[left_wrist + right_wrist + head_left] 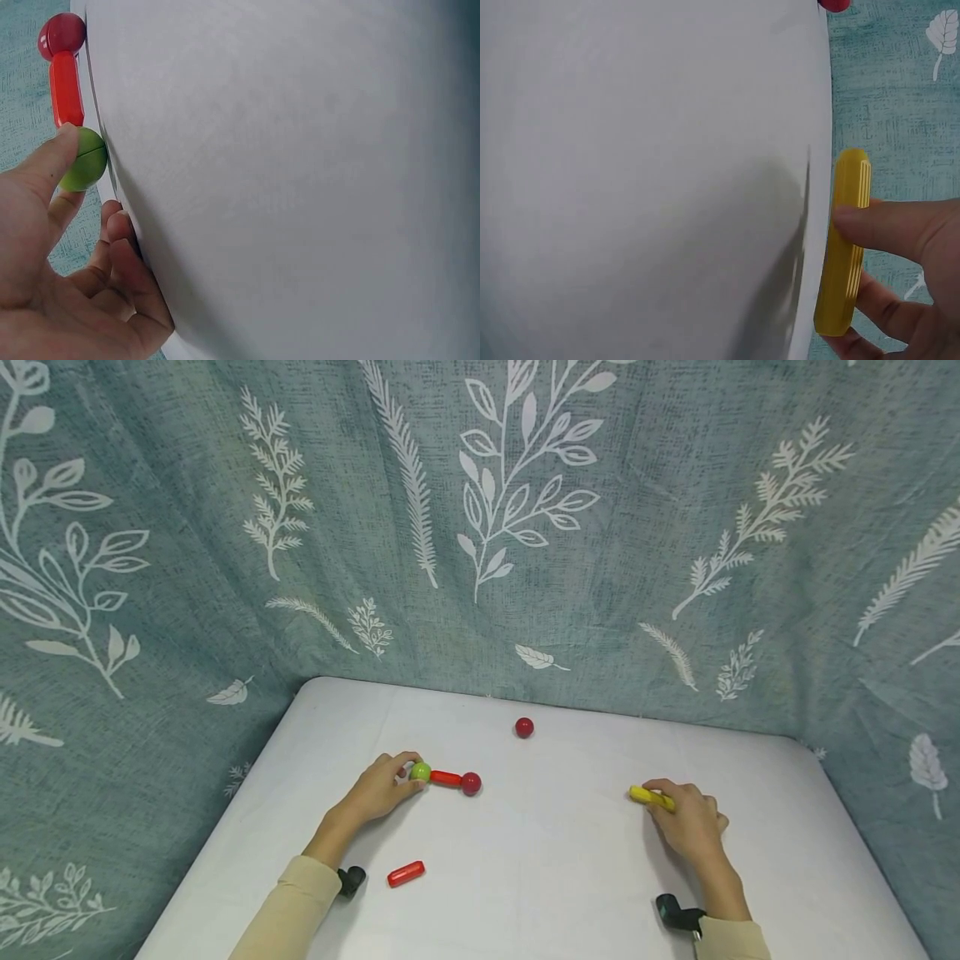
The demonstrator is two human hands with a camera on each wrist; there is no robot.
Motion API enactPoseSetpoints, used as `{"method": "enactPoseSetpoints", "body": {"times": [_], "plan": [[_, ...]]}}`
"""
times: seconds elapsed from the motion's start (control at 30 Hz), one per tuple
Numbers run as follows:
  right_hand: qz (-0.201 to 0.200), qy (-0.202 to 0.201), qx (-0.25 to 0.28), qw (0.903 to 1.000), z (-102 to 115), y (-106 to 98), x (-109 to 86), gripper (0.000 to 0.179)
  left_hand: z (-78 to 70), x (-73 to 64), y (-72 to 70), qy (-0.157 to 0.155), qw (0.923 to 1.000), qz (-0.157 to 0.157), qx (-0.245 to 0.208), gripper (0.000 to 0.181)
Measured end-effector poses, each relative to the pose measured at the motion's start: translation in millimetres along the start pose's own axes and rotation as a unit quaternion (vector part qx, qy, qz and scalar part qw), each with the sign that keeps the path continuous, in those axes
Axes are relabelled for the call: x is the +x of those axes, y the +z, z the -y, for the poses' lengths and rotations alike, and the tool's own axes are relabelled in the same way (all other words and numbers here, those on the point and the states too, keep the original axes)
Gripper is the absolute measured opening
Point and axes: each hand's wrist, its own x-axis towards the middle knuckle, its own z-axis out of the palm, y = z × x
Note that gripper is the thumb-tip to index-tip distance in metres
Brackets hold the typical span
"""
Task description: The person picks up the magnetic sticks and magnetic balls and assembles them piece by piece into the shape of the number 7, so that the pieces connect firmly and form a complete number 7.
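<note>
My left hand pinches a green ball between thumb and finger. Joined to that ball is a short red rod, whose far end meets a dark red ball; the left wrist view shows the same row of green ball, red rod and dark red ball. Over on the right, my right hand grips a yellow rod. In the right wrist view the thumb lies across this ribbed yellow rod, and both its ends show.
A loose red rod lies on the white table near my left forearm. Another dark red ball sits towards the back edge. Green leaf-patterned cloth hangs behind the table and along its sides.
</note>
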Motion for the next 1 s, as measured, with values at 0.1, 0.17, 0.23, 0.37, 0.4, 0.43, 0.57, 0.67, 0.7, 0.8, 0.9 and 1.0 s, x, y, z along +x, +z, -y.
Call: {"method": "enactPoseSetpoints", "body": {"times": [0.1, 0.17, 0.23, 0.37, 0.4, 0.43, 0.57, 0.67, 0.7, 0.8, 0.9, 1.0], "plan": [[-0.008, -0.011, 0.008, 0.9999, 4, -2, -1.4, 0.030, -0.2, 0.0, -0.2, 0.002, 1.0000, -0.001, -0.001, 0.036], [-0.013, -0.019, 0.014, 0.9996, 8, -3, -2.3, 0.030, 0.2, 0.0, 0.2, 0.004, 1.0000, 0.000, -0.002, 0.036], [-0.015, -0.026, 0.019, 0.9994, 11, -3, -2.8, 0.030, 0.7, 0.3, 0.3, 0.004, 1.0000, 0.000, -0.002, 0.036], [-0.006, -0.034, 0.030, 0.9989, 17, -4, -3.1, 0.030, 1.5, 1.0, 0.8, 0.005, 1.0000, 0.001, -0.001, 0.035], [-0.001, -0.036, 0.036, 0.9987, 19, -4, -2.9, 0.030, 1.6, 1.2, 0.8, 0.005, 1.0000, 0.001, -0.001, 0.035], [0.005, -0.037, 0.042, 0.9984, 20, -4, -2.5, 0.031, 1.6, 1.2, 0.9, 0.005, 1.0000, 0.001, -0.001, 0.035], [0.033, -0.036, 0.076, 0.9959, 25, -3, -0.5, 0.032, 1.0, 1.4, 0.2, 0.005, 1.0000, 0.000, 0.000, 0.035], [0.054, -0.026, 0.106, 0.9926, 29, -1, 0.8, 0.033, 1.0, 1.3, 0.0, 0.004, 1.0000, 0.000, 0.002, 0.035], [0.059, -0.023, 0.114, 0.9914, 30, 1, 1.2, 0.034, 0.9, 1.2, -0.1, 0.004, 1.0000, -0.001, 0.002, 0.035], [0.073, -0.009, 0.141, 0.9872, 35, 4, 1.9, 0.035, 1.5, 1.2, 0.7, 0.005, 1.0000, -0.001, 0.005, 0.035], [0.082, 0.002, 0.158, 0.9841, 41, 9, 2.3, 0.037, 2.0, 1.3, 1.2, 0.004, 1.0000, -0.001, 0.007, 0.036], [0.091, 0.012, 0.170, 0.9811, 48, 13, 1.9, 0.038, 2.0, 1.5, 1.3, 0.003, 1.0000, -0.001, 0.008, 0.036]]}}
